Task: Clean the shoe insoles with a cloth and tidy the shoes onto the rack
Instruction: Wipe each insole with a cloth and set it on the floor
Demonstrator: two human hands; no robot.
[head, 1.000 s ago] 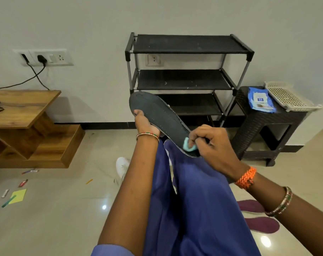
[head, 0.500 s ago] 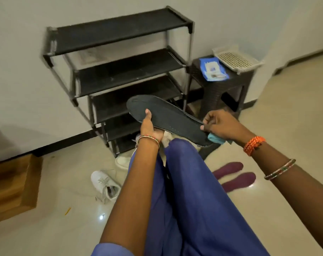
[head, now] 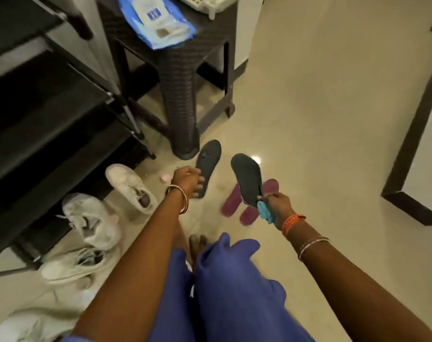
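Observation:
My right hand [head: 278,203] pinches the heel end of a dark grey insole [head: 247,178], which points up and away above the floor. A teal cloth [head: 264,212] is bunched in the same hand. My left hand [head: 186,181] is low over a second dark insole [head: 208,154] lying on the floor. Its fingers curl onto that insole's near edge. Two maroon insoles [head: 231,201] lie on the tiles under the held one. Several white shoes [head: 128,183] stand scattered in front of the black shoe rack [head: 49,124] at the left.
A dark wicker stool [head: 183,70] stands right of the rack, carrying a blue wipes pack [head: 158,18] and a white tray [head: 205,1]. My blue-clad knees fill the bottom centre. Cream floor tiles stretch to the right, up to a dark skirting corner.
My left hand let go of the insole and dropped to the second one on the floor. My right hand now carries the insole alone, lower and to the right. The view tilted down.

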